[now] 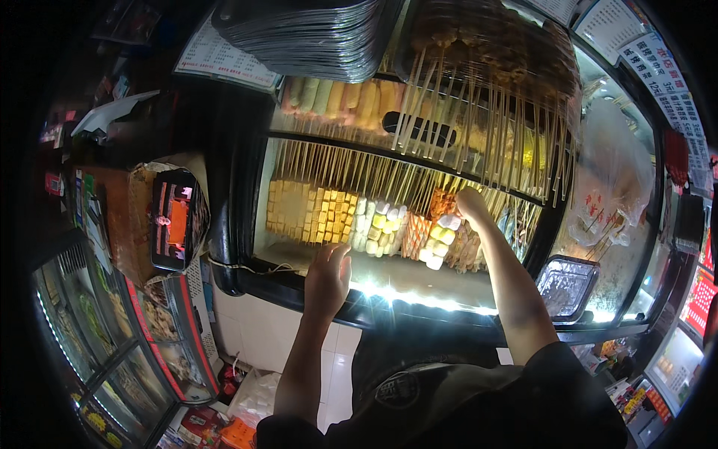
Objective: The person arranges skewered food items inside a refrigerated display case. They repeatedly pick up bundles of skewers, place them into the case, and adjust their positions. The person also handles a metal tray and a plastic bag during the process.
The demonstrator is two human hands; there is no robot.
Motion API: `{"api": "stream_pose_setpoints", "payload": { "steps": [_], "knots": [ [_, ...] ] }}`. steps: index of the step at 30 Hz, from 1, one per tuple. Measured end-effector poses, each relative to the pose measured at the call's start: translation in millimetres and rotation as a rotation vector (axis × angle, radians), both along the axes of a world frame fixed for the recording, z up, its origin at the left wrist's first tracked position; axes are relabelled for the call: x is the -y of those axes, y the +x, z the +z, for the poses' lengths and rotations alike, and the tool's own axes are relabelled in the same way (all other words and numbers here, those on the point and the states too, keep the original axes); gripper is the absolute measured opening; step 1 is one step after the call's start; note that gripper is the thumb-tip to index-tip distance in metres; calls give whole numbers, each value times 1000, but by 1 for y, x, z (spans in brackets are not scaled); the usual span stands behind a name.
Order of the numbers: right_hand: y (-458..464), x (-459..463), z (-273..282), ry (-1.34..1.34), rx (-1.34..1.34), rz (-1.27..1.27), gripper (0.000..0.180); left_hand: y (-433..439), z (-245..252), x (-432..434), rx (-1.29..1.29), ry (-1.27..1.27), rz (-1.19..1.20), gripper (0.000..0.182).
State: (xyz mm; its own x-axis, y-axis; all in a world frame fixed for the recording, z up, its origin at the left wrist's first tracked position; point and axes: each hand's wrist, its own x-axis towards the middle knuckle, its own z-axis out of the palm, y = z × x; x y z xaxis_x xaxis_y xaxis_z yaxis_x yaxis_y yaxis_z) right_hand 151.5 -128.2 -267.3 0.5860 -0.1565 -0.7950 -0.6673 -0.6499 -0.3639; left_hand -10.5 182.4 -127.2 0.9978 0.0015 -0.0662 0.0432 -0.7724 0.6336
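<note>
My right hand [471, 206] reaches into a lit display case, its fingers bent at the wooden sticks beside a skewer of orange-red food [443, 202]. The fingertips are hidden, so I cannot tell whether they grip a stick. Just below lies a skewer of yellow and white pieces [439, 244]. My left hand [330, 272] hovers over the case's front edge, fingers slightly apart, with nothing visible in it. Near its fingertips are rows of skewered tofu-like cubes [311, 213]. Between the hands lie pale and yellow skewered pieces [384, 224] and striped orange ones [417, 236].
Stacked metal trays [314, 39] and a heap of large skewers [493, 50] sit on top of the case. A phone [172, 220] leans in a cardboard box [126, 213] at left. To the right are a plastic bag [611, 168] and a lined tray [567, 287].
</note>
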Motion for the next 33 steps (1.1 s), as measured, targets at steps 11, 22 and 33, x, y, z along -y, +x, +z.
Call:
{"api": "stream_pose_setpoints", "payload": {
  "steps": [11,22,33],
  "knots": [
    [-3,-3,-1,-6,-115,49,31,-11,5,9,73,-176,119,23],
    [-7,-116,-36,1,25,72,26,-21,0,14,123,-171,205,26],
    [-17,-103,-52,1,5,-40,22,-20,-2,18,253,-127,194,27]
  ]
}}
